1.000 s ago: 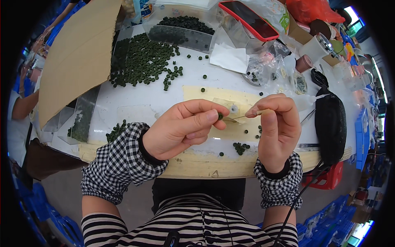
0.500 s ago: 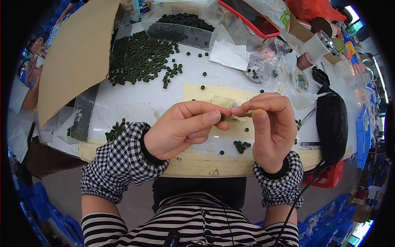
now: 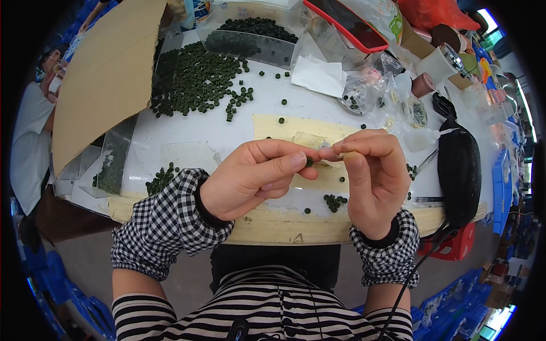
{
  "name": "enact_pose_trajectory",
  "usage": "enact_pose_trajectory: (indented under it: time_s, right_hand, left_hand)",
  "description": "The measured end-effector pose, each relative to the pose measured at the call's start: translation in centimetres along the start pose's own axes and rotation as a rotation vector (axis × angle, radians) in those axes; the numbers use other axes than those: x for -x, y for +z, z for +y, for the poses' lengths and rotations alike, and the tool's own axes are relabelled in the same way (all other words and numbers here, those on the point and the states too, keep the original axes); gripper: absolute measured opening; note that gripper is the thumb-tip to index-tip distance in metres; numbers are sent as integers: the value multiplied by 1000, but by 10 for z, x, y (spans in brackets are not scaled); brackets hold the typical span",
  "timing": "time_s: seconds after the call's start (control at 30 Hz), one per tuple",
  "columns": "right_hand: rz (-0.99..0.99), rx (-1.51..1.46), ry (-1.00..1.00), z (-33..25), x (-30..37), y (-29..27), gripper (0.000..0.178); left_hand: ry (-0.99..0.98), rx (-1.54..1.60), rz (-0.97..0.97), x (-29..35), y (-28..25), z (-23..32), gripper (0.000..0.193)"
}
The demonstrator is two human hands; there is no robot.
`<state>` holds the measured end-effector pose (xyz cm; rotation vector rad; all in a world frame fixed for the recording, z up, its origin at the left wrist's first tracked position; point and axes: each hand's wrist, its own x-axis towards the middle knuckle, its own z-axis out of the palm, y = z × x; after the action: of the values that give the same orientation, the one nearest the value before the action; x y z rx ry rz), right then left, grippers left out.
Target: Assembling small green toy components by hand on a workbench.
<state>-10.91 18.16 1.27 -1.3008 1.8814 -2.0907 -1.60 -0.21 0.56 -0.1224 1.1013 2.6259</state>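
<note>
Over the front part of the table, my left hand (image 3: 259, 176) pinches a small dark green round part (image 3: 309, 162) between thumb and forefinger. Close against those fingertips, my right hand (image 3: 372, 173) is closed too, its thumb and forefinger pinching something small and pale that I cannot make out. Beneath both hands lies a cream-coloured sheet (image 3: 267, 126) taped on the white table. A few loose green parts (image 3: 334, 202) rest near the front edge by my right hand. More of them (image 3: 161, 178) lie beside my left sleeve.
A large heap of green parts (image 3: 196, 79) spreads at the far left beside a cardboard sheet (image 3: 105, 68). Behind it stands a clear bin (image 3: 250, 52). White tissue (image 3: 318, 75), a red-cased phone (image 3: 350, 25) and a black pouch (image 3: 458, 170) lie to the right. Another person sits at the left edge.
My hands keep almost the same pose, fingertips together; the right thumb has shifted slightly. At the left edge the other person's arm has moved.
</note>
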Motion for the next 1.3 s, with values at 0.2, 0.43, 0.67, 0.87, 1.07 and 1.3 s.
enact_pose_trajectory:
  time_s: [0.2, 0.43, 0.67, 0.87, 1.07, 1.3]
  right_hand:
    - [106, 33, -8, -4, -4, -2, 11]
    - [20, 691, -169, 5, -13, -9, 12]
    - [-34, 827, -212, 3, -14, -6, 20]
    - [-79, 636, -324, -4, -9, -2, 31]
    - [-146, 557, -333, -3, -5, 7, 38]
    - [-154, 558, -331, -1, -5, 6, 39]
  left_hand:
    - [28, -2, 33, 1, -1, 0, 28]
    - [236, -342, 261, 1, 5, 3, 26]
    - [464, -699, 312, 2, 10, 2, 21]
    - [538, -827, 341, 4, 6, 1, 23]
    - [577, -851, 344, 4, 5, 1, 27]
    - [626, -952, 331, 6, 8, 0, 32]
